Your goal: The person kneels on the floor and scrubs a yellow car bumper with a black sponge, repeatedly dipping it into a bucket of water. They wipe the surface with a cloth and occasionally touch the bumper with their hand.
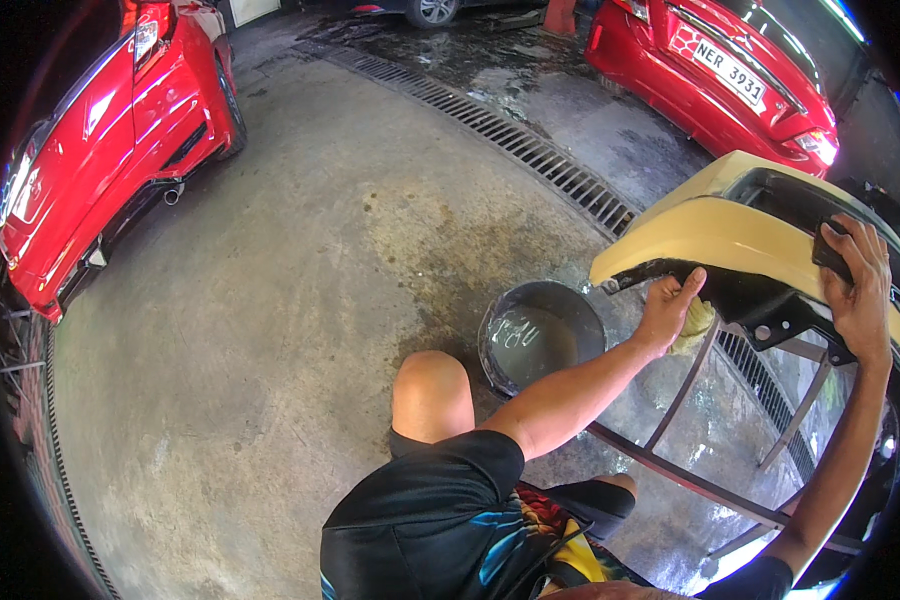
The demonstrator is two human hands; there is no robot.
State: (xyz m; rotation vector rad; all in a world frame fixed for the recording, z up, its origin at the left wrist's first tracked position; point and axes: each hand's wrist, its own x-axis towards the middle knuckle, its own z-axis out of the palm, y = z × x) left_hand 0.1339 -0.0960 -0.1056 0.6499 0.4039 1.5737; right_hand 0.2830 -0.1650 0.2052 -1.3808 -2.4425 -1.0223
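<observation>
At the right, a cream-yellow car bumper (718,228) rests on its side, its black inner edge with holes facing me. My right hand (860,285) is closed around a dark block (830,250), pressed flat against the painted face. Just below the bumper's lower edge is my left hand (668,315), thumb raised and fingers curled round a wet, yellowish cloth (697,322). Part of that cloth hides behind the hand. Left of my left forearm stands a black bucket (487,350) with murky water inside.
A metal frame stand (685,385) sits under the bumper. A drain grate (510,130) crosses the wet concrete floor (270,300). One red car (100,140) stands at the left, another red car (660,80) beyond the bumper. A dark car's wheel (435,10) shows at the back.
</observation>
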